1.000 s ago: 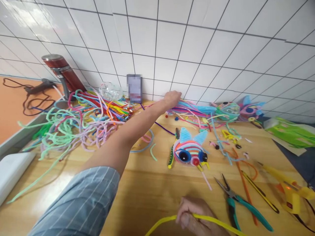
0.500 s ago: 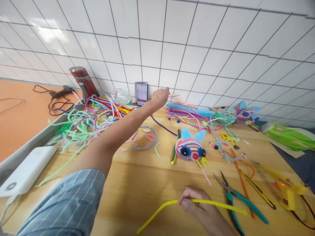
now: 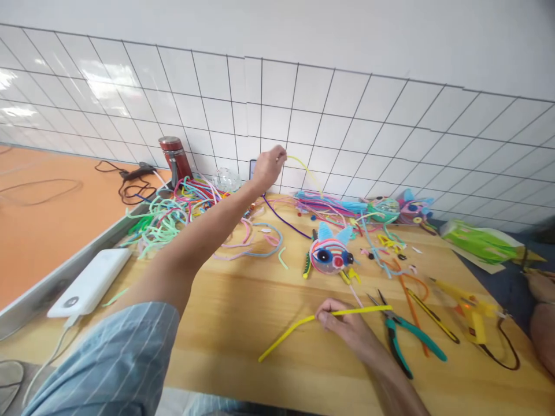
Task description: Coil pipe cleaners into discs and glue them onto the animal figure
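Stretched out toward the wall, my left hand [image 3: 269, 166] is closed, pinching one end of a thin yellow pipe cleaner [image 3: 307, 170] that arcs down to the right. Nearer to me, my right hand [image 3: 340, 323] grips a bent yellow pipe cleaner [image 3: 288, 332] near its middle, above the wooden table [image 3: 243, 294]. Behind the right hand stands a striped animal figure [image 3: 332, 254] with light blue ears, large dark eyes and a red nose. Long-nose pliers [image 3: 410, 329] with teal handles lie just right of that hand, partly under the pipe cleaner's end.
Left lie tangled pipe cleaners [image 3: 162, 228], a white power bank [image 3: 91, 283] and a red flask [image 3: 176, 159]. A phone [image 3: 252, 169] is partly hidden behind my left hand. Right lie a cutter knife [image 3: 433, 315] and a yellow glue gun [image 3: 474, 318]; another person's arm [image 3: 541, 323] shows at the edge.
The yellow pipe cleaner in my left hand now shows clearly, arcing from its fingers. My right hand still grips its bent one. The view has shifted, showing more wall and the table's front edge.
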Demonstrator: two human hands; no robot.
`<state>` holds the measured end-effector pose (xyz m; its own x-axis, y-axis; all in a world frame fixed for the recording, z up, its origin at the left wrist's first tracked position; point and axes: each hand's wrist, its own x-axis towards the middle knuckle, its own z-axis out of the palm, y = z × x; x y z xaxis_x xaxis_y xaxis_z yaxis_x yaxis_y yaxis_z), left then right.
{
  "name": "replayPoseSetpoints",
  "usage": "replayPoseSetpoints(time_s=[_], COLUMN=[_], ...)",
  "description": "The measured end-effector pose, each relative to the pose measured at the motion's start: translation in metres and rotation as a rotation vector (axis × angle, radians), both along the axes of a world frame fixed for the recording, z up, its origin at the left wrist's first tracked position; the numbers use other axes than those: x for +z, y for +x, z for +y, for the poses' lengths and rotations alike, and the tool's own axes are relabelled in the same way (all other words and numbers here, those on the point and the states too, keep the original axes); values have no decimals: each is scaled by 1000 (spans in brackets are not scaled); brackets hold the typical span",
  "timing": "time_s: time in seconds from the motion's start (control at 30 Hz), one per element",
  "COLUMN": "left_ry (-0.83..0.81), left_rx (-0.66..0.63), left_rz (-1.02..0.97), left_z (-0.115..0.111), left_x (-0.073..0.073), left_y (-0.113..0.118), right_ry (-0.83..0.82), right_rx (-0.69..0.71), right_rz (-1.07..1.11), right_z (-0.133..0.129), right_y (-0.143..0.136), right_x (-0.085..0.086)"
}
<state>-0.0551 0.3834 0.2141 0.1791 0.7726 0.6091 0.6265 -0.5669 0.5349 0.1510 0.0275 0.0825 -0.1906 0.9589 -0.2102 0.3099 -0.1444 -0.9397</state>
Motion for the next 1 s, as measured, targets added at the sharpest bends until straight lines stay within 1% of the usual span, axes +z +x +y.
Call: replayPoseSetpoints(time_s=[0.1, 0.17, 0.23, 0.3, 0.33, 0.4, 0.47, 0.5, 0.57, 0.6, 0.63, 0.7, 0.77, 0.83, 0.9, 0.93, 0.97, 1.0], left_ry=[-11, -24, -23, -19, -22, -38, -65, -76, -92, -97, -104, -134, -211, -322, -444, -506, -585, -657], left_rx=[-45, -95, -150, -197, -212, -221, -232, -248, -288, -309, -328, -376, -435, -536, -635, -671, -728, -797], left_rz=[-322, -507, -669, -789, -830, -901, -967, -995, -1035, -1048, -1058, -1071, -1076, -1073, -1022, -995, -953, -918], left_z=[-3, -10, -21, -35, -43, -60, -76, -85, -100, -108, -116, -133, -154, -179, -207, -221, -236, -250], left_x=[14, 26, 38, 50, 55, 64, 72, 75, 78, 79, 78, 72, 60, 44, 24, 14, 3, -7], left_y=[-19, -33, -46, -57, -62, -70, -75, -78, -83, -86, -88, -88, -83, -71, -55, -46, -37, -29], right_ry=[9, -8, -28, -24, -9, 40, 113, 140, 157, 168, 180, 247, 380, 546, 691, 749, 805, 864], right_rx=[-35, -68, -82, -56, -30, 12, 25, -22, -182, -207, -228, -238, -267, -334, -401, -438, -474, -472], right_rz=[33, 72, 121, 151, 154, 143, 175, 239, 363, 376, 388, 420, 485, 513, 406, 336, 261, 138], right_z=[0, -4, -7, -3, 3, 27, 62, 80, 110, 120, 124, 121, 106, 85, 60, 47, 32, 17], right_y=[1, 0, -7, -22, -32, -58, -84, -97, -115, -121, -123, -120, -108, -90, -68, -55, -43, -29], right_x=[-4, -1, 9, 25, 35, 55, 71, 77, 85, 88, 91, 98, 111, 129, 146, 152, 154, 153])
